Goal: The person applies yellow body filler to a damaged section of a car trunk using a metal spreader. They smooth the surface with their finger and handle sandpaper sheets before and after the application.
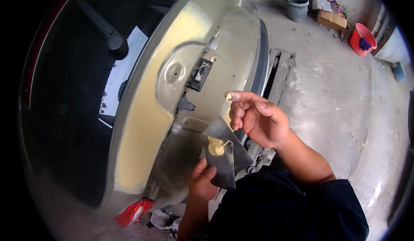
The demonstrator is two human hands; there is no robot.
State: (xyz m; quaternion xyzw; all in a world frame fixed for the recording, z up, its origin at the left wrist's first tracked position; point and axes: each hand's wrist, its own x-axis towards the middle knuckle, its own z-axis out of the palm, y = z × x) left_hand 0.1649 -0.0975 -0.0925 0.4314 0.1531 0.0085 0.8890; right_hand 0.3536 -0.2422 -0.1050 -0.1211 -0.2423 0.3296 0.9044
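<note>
My left hand (203, 178) is closed around the edge of dark, flat metal putty spreaders (224, 172), which seem to be two overlapping plates. On the upper face of the front one lies a dollop of yellow body filler (216, 146), with a thin strand toward the plate's edge. My right hand (263, 118) is raised above and to the right of the spreaders. Its index finger points left with a smear of filler on the tip; the thumb stands apart and the other fingers curl loosely around nothing. To the left is a car tailgate (179, 73) with broad patches of yellow filler (144, 142).
A rear wiper (115, 45) lies on the dark back window. An exposed wired latch unit (199, 74) sits in the tailgate recess. On the concrete floor (327, 99) stand a grey bucket (296, 9), a cardboard box (332, 20) and a red bucket (358, 43). A red tail lamp (134, 211) sits at lower left.
</note>
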